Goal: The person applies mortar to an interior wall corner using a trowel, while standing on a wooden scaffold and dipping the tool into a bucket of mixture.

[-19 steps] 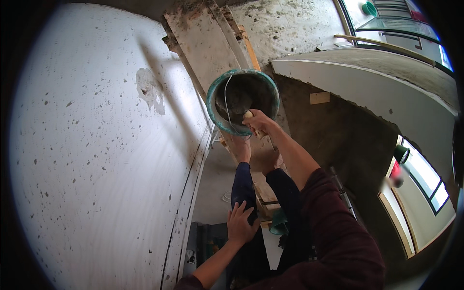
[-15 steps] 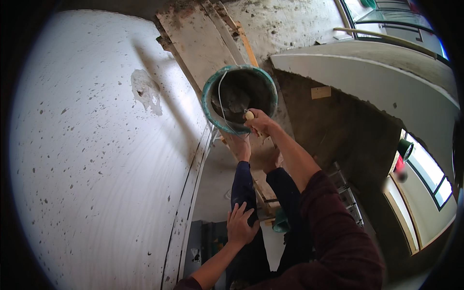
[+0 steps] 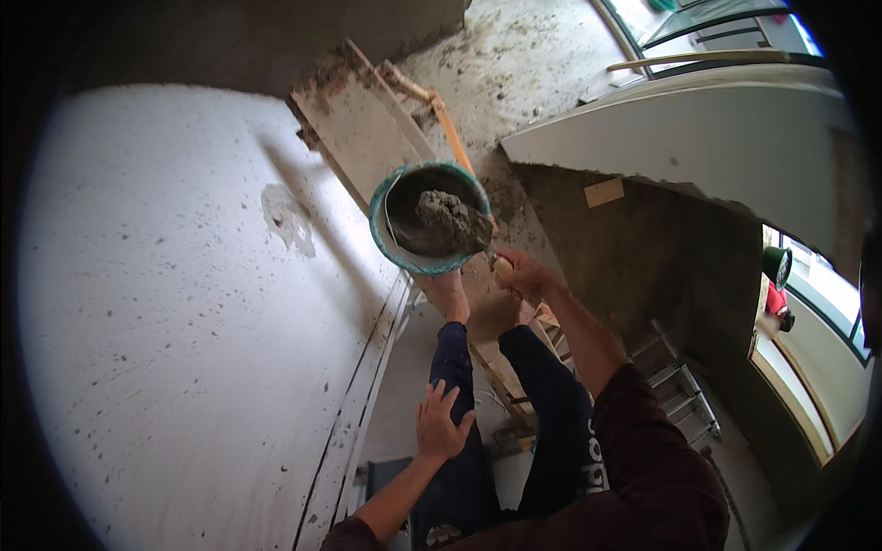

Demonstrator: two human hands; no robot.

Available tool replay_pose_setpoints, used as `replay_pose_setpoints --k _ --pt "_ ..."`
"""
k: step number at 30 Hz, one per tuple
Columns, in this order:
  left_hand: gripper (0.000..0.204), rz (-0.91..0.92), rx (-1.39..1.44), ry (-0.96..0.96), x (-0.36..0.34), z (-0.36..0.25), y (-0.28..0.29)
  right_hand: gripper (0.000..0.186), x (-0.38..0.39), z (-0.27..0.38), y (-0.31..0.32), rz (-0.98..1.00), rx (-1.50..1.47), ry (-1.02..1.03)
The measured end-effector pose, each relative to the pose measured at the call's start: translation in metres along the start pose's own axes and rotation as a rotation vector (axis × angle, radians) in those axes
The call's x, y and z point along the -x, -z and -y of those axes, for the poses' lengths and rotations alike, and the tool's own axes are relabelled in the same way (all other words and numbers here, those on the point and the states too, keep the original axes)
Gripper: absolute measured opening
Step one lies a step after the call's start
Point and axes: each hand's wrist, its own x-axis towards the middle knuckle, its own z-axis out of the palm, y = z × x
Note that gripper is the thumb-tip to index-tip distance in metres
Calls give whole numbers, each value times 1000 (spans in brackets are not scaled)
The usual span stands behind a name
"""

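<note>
My right hand (image 3: 527, 275) is closed around the pale handle of a trowel (image 3: 502, 266). A heap of wet grey mortar (image 3: 448, 213) covers its blade, over the right side of a bucket (image 3: 378, 226). The bucket has a green, mortar-smeared rim and a thin wire handle, and stands on the planks just beyond my feet. Spread fingers show on my left hand (image 3: 443, 424), which rests on my left leg and holds nothing.
Stained planks (image 3: 358, 124) run under the bucket and my bare feet. To the left is a white wall (image 3: 193, 321) spotted with mortar. A drop with a metal ladder (image 3: 684, 399) lies below right. A person in red (image 3: 776, 299) is at the far right.
My right hand has drawn the trowel up out of the bucket, and mortar now lies heaped on its blade. My left hand stays on my leg. The view has shifted slightly.
</note>
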Motion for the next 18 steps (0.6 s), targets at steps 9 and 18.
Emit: replay_pose_setpoints --k 9,18 --pt "69 -636 347 -756 -37 -195 147 36 296 10 -51 151 -538 305" --pt "67 -982 330 -2139 240 -668 429 38 503 136 -111 -506 -657 929"
